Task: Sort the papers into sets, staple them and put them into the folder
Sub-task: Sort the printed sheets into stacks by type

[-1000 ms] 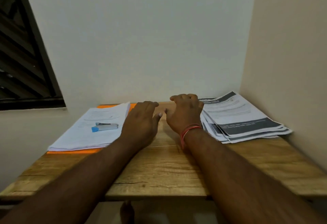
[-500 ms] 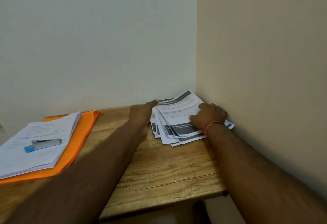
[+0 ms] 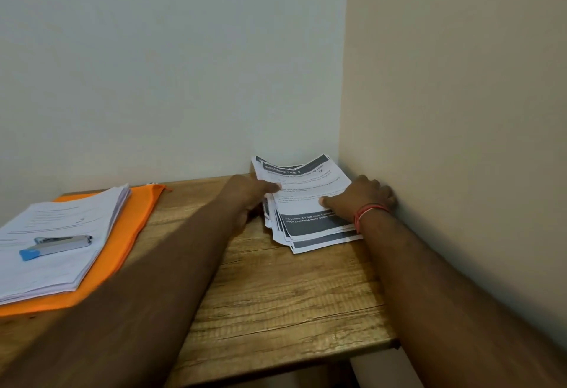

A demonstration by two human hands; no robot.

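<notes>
Left hand [image 3: 247, 196] is on the left edge of the loose papers [image 3: 306, 194]. Thumb lies on the top sheet, fingers go out of sight under the edge, so it's a pinch. Right hand [image 3: 360, 200] grips the right edge with the thumb on top and the fingers curled down beside the side wall [image 3: 460, 142]. Red wrist band [image 3: 369, 212] on that arm. The papers are fanned at 1 o'clock in the table [image 3: 291, 295] corner. At 9 o'clock the orange folder [image 3: 135, 222] lies flat, with a second paper stack [image 3: 61, 219] on it and the stapler [image 3: 55, 245] on top.
</notes>
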